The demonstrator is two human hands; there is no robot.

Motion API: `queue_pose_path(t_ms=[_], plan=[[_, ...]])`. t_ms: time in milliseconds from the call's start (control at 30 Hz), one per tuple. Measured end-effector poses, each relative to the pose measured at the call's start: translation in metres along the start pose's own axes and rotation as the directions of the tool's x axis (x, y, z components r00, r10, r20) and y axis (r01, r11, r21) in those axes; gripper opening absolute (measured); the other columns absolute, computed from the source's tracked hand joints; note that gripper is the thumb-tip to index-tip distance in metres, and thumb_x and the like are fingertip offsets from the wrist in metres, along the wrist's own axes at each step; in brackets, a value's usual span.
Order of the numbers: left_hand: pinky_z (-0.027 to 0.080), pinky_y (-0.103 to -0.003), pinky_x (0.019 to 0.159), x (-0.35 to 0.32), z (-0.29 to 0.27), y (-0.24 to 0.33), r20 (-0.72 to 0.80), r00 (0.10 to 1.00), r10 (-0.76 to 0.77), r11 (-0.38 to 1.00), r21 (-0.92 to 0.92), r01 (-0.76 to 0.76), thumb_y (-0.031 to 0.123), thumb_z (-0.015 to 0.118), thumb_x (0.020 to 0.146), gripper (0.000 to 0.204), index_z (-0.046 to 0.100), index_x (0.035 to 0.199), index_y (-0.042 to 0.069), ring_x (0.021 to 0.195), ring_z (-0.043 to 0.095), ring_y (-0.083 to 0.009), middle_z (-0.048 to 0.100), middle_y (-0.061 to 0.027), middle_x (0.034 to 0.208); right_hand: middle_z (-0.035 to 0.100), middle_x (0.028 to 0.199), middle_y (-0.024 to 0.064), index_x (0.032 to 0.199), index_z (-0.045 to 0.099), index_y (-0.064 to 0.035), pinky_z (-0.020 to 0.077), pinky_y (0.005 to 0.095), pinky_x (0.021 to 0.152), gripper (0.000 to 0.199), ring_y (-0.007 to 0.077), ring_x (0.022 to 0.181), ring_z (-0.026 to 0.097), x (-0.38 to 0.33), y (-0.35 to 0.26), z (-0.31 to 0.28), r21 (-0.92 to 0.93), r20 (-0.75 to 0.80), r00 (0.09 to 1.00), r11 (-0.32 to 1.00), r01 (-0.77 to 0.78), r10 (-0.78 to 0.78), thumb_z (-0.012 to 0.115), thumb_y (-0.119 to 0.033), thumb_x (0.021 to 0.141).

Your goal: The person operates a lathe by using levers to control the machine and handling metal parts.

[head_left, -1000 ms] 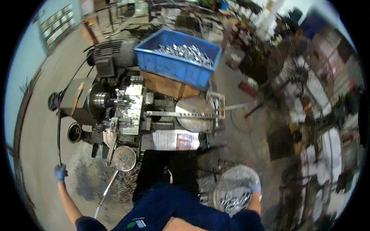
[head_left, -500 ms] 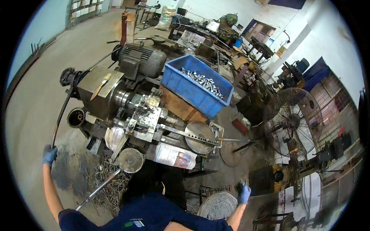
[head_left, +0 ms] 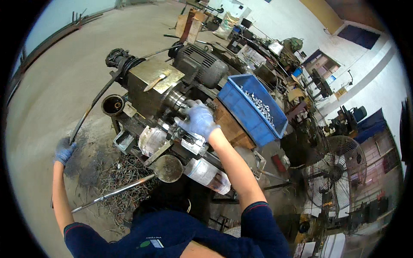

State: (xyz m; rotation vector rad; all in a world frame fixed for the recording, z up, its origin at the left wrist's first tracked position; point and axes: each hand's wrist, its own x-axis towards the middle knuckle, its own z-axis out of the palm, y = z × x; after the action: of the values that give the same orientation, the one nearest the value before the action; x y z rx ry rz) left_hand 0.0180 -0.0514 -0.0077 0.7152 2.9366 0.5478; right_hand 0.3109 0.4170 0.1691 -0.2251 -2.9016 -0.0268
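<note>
View from above of a person in a dark blue long-sleeved top standing at a grimy grey metal lathe-type machine (head_left: 172, 116) on a concrete workshop floor. The right hand (head_left: 198, 120), in a pale blue glove, rests on the steel spindle and tool-holder assembly (head_left: 178, 103) at the middle of the machine, its fingers curled over the metal parts there; whether they clamp a separate piece cannot be told. The left hand (head_left: 63, 150), also in a pale blue glove, is stretched far out to the person's left and is clenched around a long dark curved bar (head_left: 92, 107) that runs up from the hand toward the left end of the machine, near a black belt pulley (head_left: 118, 58). A flat brass-coloured metal cover plate (head_left: 157, 75) lies on top of the machine housing, with a grey ribbed electric motor (head_left: 202, 66) just behind it. To the right of the right hand stands a blue rectangular plastic crate (head_left: 245, 109) holding small shiny metal parts (head_left: 258, 103). Below the machine a round grey metal disc (head_left: 168, 168) sits beside a straight shiny steel rod (head_left: 114, 193), which lies over a heap of tangled metal swarf (head_left: 122, 172) on the floor. A round wire-caged pedestal fan (head_left: 335, 172) stands well apart at the right.
</note>
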Motion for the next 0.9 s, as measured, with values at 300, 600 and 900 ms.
queue_pose_path(t_ms=[300, 600, 900], plan=[[0.046, -0.045, 0.079, -0.015, -0.007, 0.027, -0.105, 0.993, -0.043, 0.994, 0.099, 0.054, 0.035, 0.059, 0.078, 0.037, 0.062, 0.097, 0.004, 0.093, 0.057, -0.0389, 0.061, -0.0215, 0.095, 0.062, 0.102, 0.0213, 0.102, 0.065, -0.0048, 0.0438, 0.0404, 0.089, 0.058, 0.0353, 0.099, 0.057, 0.056, 0.023, 0.064, -0.237, 0.287, 0.926, 0.955, -0.181, 0.247, 0.06, -0.055, 0.072], [0.045, -0.046, 0.078, -0.015, -0.01, 0.035, -0.109, 0.994, -0.005, 0.989, 0.145, 0.021, 0.035, 0.059, 0.078, 0.035, 0.062, 0.093, 0.004, 0.09, 0.057, -0.038, 0.061, -0.0209, 0.093, 0.066, 0.081, 0.0186, 0.083, 0.069, -0.006, 0.0511, 0.0398, 0.076, 0.044, 0.0345, 0.08, 0.063, 0.053, 0.025, 0.067, 0.028, 0.071, 0.966, 0.968, -0.249, 0.247, 0.067, -0.048, 0.07], [0.045, -0.046, 0.077, -0.004, 0.001, 0.022, -0.075, 0.997, -0.025, 0.989, 0.141, 0.036, 0.033, 0.059, 0.079, 0.032, 0.061, 0.093, 0.004, 0.089, 0.057, -0.0381, 0.061, -0.0208, 0.091, 0.066, 0.082, 0.0177, 0.088, 0.068, -0.0067, 0.0512, 0.0397, 0.072, 0.042, 0.0347, 0.08, 0.063, 0.06, 0.034, 0.074, 0.068, 0.175, 0.937, 0.945, -0.319, 0.304, 0.065, -0.046, 0.073]])
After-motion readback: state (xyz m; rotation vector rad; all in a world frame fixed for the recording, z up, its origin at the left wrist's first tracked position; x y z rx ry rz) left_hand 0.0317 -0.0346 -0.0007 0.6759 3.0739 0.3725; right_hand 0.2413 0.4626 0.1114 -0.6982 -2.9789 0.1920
